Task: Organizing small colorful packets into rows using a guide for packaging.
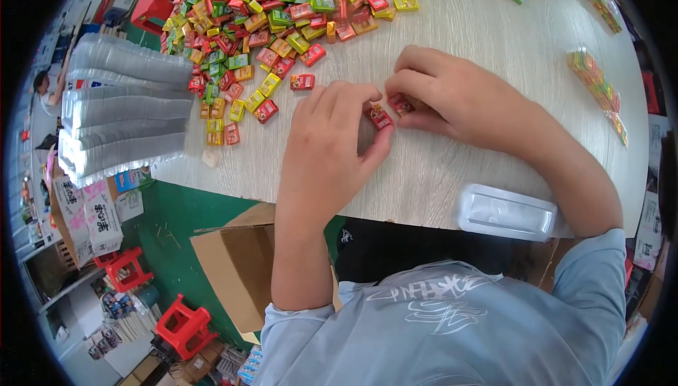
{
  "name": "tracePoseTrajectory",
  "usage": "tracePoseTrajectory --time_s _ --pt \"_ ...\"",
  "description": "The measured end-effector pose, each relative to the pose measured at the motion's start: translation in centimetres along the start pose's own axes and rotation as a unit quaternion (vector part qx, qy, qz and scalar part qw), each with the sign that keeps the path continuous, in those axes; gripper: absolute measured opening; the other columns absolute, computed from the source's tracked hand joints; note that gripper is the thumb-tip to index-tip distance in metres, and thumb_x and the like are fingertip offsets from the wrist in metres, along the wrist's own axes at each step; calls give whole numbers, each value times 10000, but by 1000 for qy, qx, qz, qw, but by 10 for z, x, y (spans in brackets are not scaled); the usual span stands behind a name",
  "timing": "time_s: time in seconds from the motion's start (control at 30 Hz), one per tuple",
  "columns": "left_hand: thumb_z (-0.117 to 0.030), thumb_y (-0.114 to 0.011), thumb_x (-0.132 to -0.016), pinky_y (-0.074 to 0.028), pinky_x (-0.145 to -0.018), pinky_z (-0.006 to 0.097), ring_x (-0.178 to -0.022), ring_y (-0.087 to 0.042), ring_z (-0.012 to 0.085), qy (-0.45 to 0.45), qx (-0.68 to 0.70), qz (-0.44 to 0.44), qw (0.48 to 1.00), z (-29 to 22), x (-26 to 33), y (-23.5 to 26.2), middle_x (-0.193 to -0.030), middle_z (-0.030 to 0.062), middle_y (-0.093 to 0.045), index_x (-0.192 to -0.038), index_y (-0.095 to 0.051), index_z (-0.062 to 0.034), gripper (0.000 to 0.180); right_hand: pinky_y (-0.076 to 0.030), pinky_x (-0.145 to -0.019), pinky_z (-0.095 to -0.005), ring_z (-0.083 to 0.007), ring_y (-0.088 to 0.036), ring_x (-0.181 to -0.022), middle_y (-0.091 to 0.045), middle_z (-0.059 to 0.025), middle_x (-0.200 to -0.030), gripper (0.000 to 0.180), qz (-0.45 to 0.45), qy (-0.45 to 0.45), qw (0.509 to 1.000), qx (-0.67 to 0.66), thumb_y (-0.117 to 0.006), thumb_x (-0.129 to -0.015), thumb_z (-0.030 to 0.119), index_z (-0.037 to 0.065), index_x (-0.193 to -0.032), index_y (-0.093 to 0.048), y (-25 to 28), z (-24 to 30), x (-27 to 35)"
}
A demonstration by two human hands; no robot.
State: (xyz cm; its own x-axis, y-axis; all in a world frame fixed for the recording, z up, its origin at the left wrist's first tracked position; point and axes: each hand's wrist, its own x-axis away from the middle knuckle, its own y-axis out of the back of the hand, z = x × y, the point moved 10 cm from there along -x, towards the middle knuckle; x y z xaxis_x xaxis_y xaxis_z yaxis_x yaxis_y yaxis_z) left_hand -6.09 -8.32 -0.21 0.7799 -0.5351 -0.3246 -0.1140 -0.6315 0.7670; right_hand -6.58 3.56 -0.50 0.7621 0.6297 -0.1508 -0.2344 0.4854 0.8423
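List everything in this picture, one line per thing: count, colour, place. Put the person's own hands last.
small packets: too many to count, red, green, yellow and orange, heaped across the far left of the table
red packet: one, pinched between both hands
packet strips: a few, multicoloured, at the table's right edge
table: one, pale wood grain
clear plastic tray: one, at the table's near edge
stacked clear trays: several stacks, off the table's left edge
cardboard box: one, brown, open, on the green floor below the table
red stools: at least three, on the floor at left
left hand: fingers on the red packet
right hand: fingers at the same packet
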Motion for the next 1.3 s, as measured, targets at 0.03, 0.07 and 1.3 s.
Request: tracePoseTrajectory --time_s 0.03,0.07,1.3 --pt "-124 -793 -832 -481 -924 465 -1013 -621 332 2 -1 -2 1000 0 0 2 -1041 113 -625 -1144 -612 -66 365 -541 -935 -445 -357 -646 -1082 -627 -150 -1145 351 1 3 1000 0 -788 -896 173 51 -1195 -653 1 0 2" --pt "-110 -810 -812 -496 -883 448 -960 -626 314 -7 -7 -6 1000 -1 -1 2 -1036 110 -638 -1130 -627 -55 371 -553 -916 -435 -354 -653 -1071 -621 -147 -1176 426 10 -6 1000 19 -808 -882 192 53 -1250 -643 1 -4 5" --pt "-113 -661 -942 -478 -949 481 -1094 -590 372 -14 -189 6 982 2 -10 5 -1133 177 -589 -1444 -577 -54 512 -589 -887 -426 -319 -687 -1068 -619 -122 -1197 321 -64 69 991 92 -763 -903 176 66 -1179 -639 17 2 20"
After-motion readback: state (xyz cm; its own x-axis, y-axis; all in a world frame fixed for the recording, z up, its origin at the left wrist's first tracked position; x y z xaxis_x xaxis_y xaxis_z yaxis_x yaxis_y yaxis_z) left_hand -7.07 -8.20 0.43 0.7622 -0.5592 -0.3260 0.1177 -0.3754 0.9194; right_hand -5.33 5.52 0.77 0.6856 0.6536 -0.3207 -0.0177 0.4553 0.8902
